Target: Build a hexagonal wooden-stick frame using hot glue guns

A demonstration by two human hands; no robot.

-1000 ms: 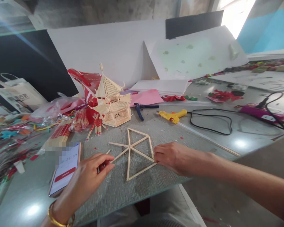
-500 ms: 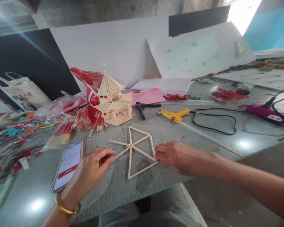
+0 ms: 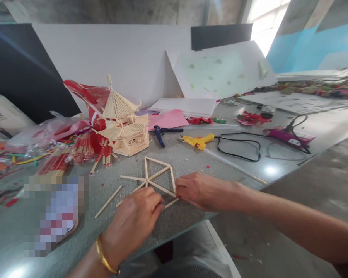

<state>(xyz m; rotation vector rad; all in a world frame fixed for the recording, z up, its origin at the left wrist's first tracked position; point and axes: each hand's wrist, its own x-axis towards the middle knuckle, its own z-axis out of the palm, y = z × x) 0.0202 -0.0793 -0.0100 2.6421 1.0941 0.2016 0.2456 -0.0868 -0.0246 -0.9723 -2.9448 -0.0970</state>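
A flat frame of thin wooden sticks (image 3: pixel 159 185) lies on the table, its spokes meeting in the middle and part of its rim made up of sticks. My right hand (image 3: pixel 195 191) is closed at the frame's right corner, fingertips pinched against the stick ends. Over the lower part of the frame bends my left hand (image 3: pixel 137 214), wearing a gold bangle (image 3: pixel 103 256); its fingers close on the bottom rim stick, and the hand hides that stick's left portion and the lower spoke. A loose wooden stick (image 3: pixel 108 201) rests to the left of the frame.
Behind the frame stands a pavilion model (image 3: pixel 127 131) of sticks. Blue-handled cutters (image 3: pixel 160 135) and a yellow glue gun (image 3: pixel 198 141) lie beyond, its black cord running to a purple power strip (image 3: pixel 288 138). A blurred phone (image 3: pixel 59 212) and stick bundles (image 3: pixel 55 160) are left.
My left hand has moved right from the left spoke onto the frame's lower rim, leaving the loose stick in sight. My right hand stays at the corner. The view has shifted to the right.
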